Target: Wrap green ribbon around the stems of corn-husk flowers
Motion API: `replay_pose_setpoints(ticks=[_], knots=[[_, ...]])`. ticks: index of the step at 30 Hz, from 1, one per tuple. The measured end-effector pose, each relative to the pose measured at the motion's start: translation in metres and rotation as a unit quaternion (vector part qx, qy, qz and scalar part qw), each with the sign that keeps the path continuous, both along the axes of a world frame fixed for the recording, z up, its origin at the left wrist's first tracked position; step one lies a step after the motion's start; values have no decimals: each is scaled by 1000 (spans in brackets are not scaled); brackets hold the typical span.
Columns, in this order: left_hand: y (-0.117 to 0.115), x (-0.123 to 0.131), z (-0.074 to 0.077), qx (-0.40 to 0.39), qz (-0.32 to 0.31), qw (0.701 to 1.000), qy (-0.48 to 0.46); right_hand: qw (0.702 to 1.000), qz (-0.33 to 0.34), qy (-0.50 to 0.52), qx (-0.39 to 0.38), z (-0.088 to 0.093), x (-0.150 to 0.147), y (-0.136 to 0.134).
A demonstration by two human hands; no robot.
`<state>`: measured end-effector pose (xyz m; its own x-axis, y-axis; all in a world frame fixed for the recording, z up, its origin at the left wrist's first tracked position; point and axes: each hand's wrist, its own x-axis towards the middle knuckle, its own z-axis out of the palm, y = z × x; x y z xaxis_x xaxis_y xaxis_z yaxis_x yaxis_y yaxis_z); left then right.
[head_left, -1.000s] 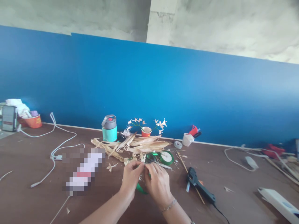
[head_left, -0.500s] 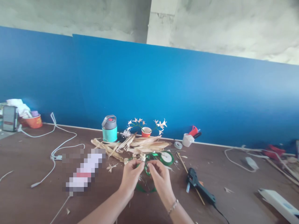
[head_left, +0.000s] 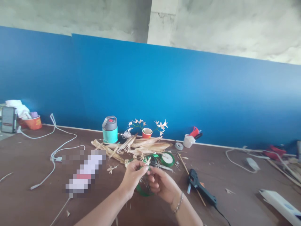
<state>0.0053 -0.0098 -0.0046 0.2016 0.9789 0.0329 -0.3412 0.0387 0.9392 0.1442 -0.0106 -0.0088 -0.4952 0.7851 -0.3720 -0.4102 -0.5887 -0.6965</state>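
Over the brown tabletop surface point(head_left: 164, 210), inward from its far edge, the left hand point(head_left: 133, 177) has thumb and forefinger pinched together at the base of a small white star-shaped flower point(head_left: 147, 161), whose petals point up toward that edge. The right hand point(head_left: 164, 184) is just beside it, fingers curled, its fingertips near the flower's base; whether they are clamped on anything I cannot tell. Below the hands hangs or lies a loop of green ribbon-like strip point(head_left: 144, 191); what it joins is hidden.

The flower looks very light, with thin, dry petals likely to crease or snap, so the best hold is low, at the base, clear of the tips. The strip seems soft, limp and perhaps a little slippery, better taken flat near its end and kept lightly taut.

Toward the far edge lie pale dried husk leaves point(head_left: 150, 146) and a white-centred green ribbon spool point(head_left: 167, 158).
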Motion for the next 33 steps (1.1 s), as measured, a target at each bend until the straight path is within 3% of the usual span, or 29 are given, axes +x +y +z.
replay_pose_setpoints(ticks=[6, 12, 20, 24, 29, 33], knots=[[-1, 0, 1, -3, -52, 998, -35, 996, -53, -44, 51, 2, 0, -2], [-3, 0, 7, 17, -28, 999, -3, 985, -73, -116, 105, 4, 1, 0], [-5, 1, 5, 35, -37, 999, 7, 994, -40, -88, 57, -1, 11, 3], [-4, 2, 5, 12, -18, 1000, 22, 985, -69, -118, 110, 1, 7, 2], [-2, 3, -2, -11, 55, 997, 46, 925, -150, -263, 231, 4, -4, 0], [-2, 6, -7, -21, 110, 990, 90, 829, -211, -387, 344, 3, -12, -4]])
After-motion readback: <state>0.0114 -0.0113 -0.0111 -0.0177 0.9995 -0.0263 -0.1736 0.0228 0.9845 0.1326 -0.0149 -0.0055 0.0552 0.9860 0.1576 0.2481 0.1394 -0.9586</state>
